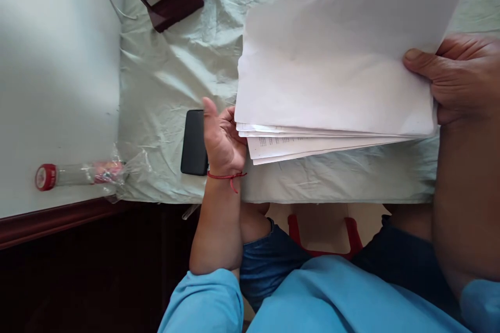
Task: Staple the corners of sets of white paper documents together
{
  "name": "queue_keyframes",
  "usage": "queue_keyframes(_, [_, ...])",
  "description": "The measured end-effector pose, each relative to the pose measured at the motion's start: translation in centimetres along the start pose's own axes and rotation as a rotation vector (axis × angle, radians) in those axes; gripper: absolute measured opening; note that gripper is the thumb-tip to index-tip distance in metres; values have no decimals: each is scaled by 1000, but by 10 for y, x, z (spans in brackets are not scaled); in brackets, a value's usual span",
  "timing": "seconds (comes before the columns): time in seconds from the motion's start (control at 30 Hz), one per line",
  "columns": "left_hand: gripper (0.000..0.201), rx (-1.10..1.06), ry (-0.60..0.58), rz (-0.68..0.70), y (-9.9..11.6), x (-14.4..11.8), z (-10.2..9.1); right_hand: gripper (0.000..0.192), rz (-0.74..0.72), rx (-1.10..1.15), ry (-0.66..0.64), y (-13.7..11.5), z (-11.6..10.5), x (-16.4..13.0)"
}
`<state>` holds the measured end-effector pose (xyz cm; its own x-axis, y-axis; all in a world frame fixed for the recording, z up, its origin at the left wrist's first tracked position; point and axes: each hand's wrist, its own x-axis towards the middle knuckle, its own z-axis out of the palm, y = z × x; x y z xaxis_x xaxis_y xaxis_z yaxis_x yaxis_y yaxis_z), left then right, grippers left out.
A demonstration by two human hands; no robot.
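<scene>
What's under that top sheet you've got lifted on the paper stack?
Under the lifted top sheet, pinched by the right hand, edges of more sheets fan out, one showing faint print. The left hand touches their edge. Their faces are covered, as is the cloth beneath.

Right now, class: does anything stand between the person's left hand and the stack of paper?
Nothing visible does. The left hand is already at the left edge of the stack of paper, fingers against the sheets. The black phone lies on its far side, away from the stack. The right hand grips the right edge.
</scene>
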<state>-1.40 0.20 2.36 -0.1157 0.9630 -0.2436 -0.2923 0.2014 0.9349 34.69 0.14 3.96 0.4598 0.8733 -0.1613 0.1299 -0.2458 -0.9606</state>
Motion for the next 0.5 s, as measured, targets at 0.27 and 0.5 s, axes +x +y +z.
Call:
queue_keyframes(0.27, [63,83,145,165,-14,4,-7,27,28,-3,-130,4,3,1])
queue_keyframes(0.5, [51,90,61,122,-14,4,-9,28,-32,-61,-130,9,0,6])
